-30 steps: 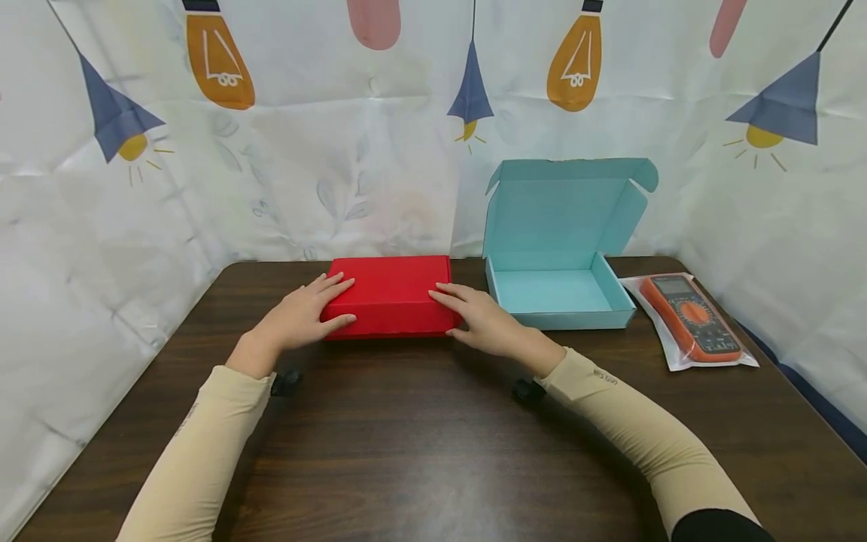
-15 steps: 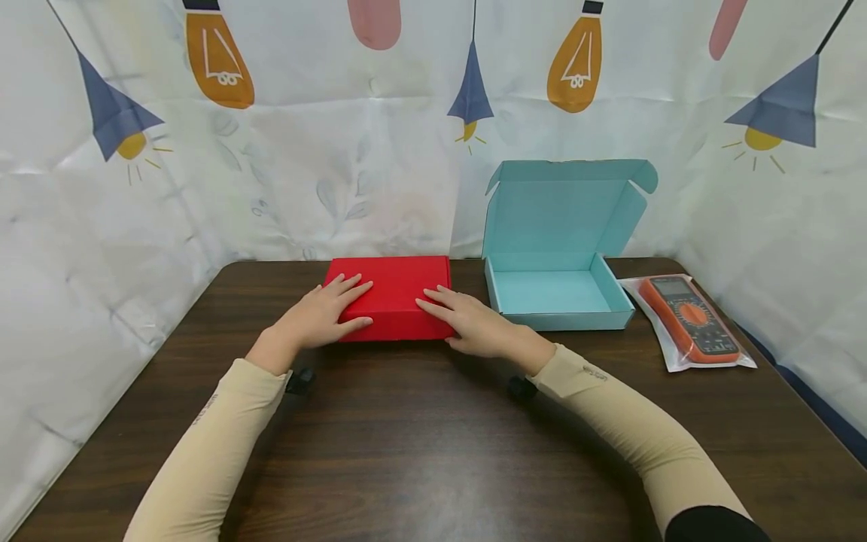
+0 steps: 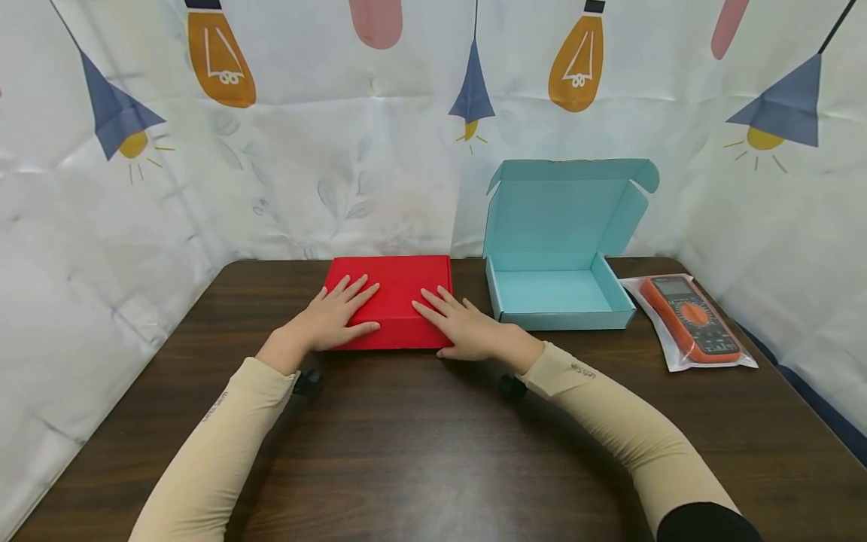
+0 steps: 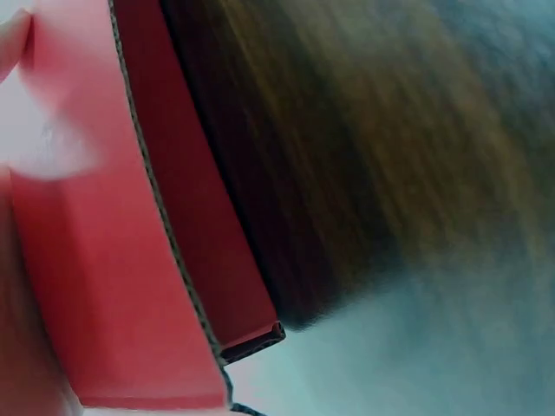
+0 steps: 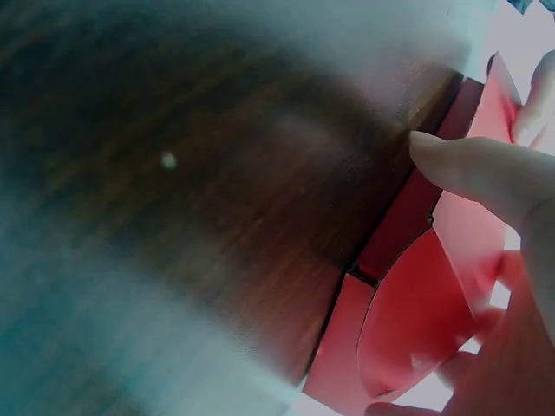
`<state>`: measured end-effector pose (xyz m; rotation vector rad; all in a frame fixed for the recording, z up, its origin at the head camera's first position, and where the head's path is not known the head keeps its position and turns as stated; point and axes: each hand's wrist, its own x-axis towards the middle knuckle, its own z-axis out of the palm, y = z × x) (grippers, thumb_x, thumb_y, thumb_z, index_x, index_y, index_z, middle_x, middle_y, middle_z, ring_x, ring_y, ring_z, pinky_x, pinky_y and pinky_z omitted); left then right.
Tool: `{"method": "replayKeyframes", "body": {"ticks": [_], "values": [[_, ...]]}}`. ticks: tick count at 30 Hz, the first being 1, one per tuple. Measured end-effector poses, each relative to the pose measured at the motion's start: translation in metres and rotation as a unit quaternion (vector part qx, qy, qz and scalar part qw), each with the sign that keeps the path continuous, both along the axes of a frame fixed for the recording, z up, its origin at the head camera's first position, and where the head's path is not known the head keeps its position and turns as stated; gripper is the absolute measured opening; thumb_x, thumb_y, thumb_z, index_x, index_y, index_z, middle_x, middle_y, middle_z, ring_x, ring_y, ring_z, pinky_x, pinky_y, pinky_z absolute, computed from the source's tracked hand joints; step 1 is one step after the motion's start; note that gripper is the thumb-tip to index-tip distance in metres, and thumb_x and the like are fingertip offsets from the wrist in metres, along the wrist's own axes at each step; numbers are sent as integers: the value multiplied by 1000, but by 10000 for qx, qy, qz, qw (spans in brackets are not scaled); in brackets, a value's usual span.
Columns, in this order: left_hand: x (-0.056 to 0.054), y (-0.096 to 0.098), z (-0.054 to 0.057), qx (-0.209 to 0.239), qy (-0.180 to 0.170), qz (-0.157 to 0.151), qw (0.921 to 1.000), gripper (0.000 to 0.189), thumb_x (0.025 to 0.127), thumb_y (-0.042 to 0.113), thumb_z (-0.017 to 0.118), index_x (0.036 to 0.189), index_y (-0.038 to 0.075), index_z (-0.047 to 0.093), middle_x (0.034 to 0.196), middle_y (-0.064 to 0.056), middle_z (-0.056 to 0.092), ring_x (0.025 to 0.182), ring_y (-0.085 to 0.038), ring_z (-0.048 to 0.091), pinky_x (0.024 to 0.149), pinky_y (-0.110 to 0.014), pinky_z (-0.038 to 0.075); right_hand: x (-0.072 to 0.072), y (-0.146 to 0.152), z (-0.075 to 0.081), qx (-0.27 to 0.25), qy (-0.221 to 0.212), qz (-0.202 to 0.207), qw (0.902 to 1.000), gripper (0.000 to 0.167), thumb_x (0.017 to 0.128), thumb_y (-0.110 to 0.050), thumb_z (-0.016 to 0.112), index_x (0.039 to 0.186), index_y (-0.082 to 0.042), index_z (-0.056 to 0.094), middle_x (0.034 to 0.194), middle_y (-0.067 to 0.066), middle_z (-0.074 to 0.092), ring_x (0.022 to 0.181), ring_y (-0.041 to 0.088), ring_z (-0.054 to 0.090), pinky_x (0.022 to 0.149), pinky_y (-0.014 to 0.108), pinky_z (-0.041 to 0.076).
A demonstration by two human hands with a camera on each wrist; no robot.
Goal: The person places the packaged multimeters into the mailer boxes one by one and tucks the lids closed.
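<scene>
A red cardboard box (image 3: 400,278) lies at the far middle of the table in the head view, lid down over it. My left hand (image 3: 332,316) rests on its front left part, fingers spread and straight, thumb along the front. Across from it my right hand (image 3: 467,329) lies over the front right corner, thumb low at the front edge. In the left wrist view the lid's front flap (image 4: 121,286) stands out from the red wall behind it. The right wrist view shows a curved side flap (image 5: 416,312) beside the right fingers.
Right of the red box stands a light blue box (image 3: 562,321) with its lid raised. An orange multimeter (image 3: 694,312) in a clear plastic bag (image 3: 677,357) lies at the right table edge. A printed curtain (image 3: 406,188) hangs behind the brown table (image 3: 433,452).
Both hands have slid inward over the red box, the left to the right and the right to the left. The box's front edge now shows lower, nearer to me, while its back edge stays put.
</scene>
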<state>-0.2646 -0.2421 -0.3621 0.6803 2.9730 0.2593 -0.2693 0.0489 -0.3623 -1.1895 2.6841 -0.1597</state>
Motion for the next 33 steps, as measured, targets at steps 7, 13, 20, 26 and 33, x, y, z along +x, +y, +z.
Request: {"method": "replayKeyframes", "body": {"ticks": [7, 13, 20, 26, 33], "values": [[2, 0, 0, 29, -150, -1, 9999, 86, 98, 51, 60, 164, 11, 23, 169, -20, 14, 152, -50, 8, 117, -70, 7, 0, -1, 0, 220, -180, 50, 9996, 110, 88, -36, 80, 167, -18, 6, 172, 8, 0, 156, 33, -2, 119, 63, 20], [-1, 0, 1, 2, -152, 7, 9999, 86, 98, 51, 59, 165, 13, 19, 170, -18, 10, 153, -48, 5, 118, -68, 5, -4, 0, 6, 344, -29, 46, 9994, 109, 87, -42, 80, 167, -20, 9, 172, 7, 4, 156, 32, 2, 119, 62, 20], [-4, -1, -1, 10, -198, -14, 9998, 88, 97, 54, 58, 165, 13, 20, 170, -19, 10, 152, -48, 5, 118, -69, 5, -4, 2, 6, 313, 9, 61, 9995, 108, 87, -39, 81, 167, -20, 11, 172, 7, 6, 156, 32, 4, 118, 63, 21], [-2, -1, -2, 71, -189, -25, 9998, 88, 97, 54, 58, 165, 12, 21, 169, -19, 11, 152, -49, 6, 117, -70, 5, -7, 6, 3, 22, -112, 146, 9998, 103, 88, -37, 80, 166, -20, 15, 172, 7, 7, 156, 32, 4, 118, 64, 21], [-1, -1, -4, 35, -194, -25, 9998, 87, 98, 53, 58, 165, 13, 19, 170, -19, 10, 153, -48, 4, 117, -70, 4, -8, 18, 4, -620, -379, 372, 9967, 84, 92, -28, 77, 162, -16, 32, 169, 9, 21, 155, 34, 13, 118, 55, 28]]}}
